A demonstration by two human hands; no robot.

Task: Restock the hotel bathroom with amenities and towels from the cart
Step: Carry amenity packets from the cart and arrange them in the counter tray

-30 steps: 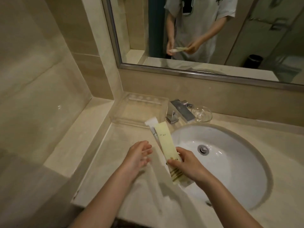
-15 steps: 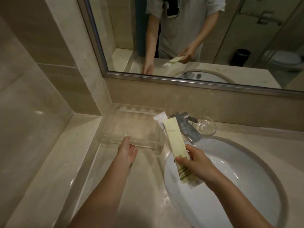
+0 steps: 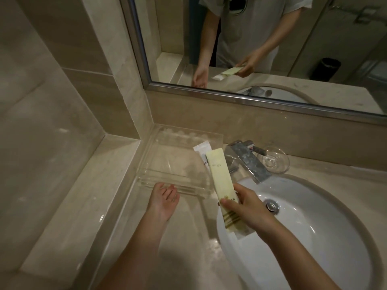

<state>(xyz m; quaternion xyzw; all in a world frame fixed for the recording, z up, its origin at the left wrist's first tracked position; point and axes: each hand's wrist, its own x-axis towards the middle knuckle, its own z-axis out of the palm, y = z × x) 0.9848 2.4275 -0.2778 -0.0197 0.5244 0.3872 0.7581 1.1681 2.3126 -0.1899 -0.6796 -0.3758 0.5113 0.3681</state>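
My right hand (image 3: 249,208) pinches a long pale yellow amenity packet (image 3: 221,176) with a white packet (image 3: 202,148) behind it, both held over the sink's left rim and pointing toward a clear acrylic tray (image 3: 178,155). The tray sits on the counter in the corner below the mirror. My left hand (image 3: 164,197) reaches to the tray's front edge with fingers curled at it; whether it grips the edge is unclear.
A chrome faucet (image 3: 247,162) stands right of the tray, with a small clear glass dish (image 3: 274,161) beside it. The white sink basin (image 3: 303,231) fills the right. A beige stone counter (image 3: 146,237) and raised ledge (image 3: 88,195) lie left. The mirror (image 3: 251,49) reflects my hands.
My left hand moved away from the packets and forward to the tray's front edge. My right hand kept the packets and carried them slightly toward the tray.
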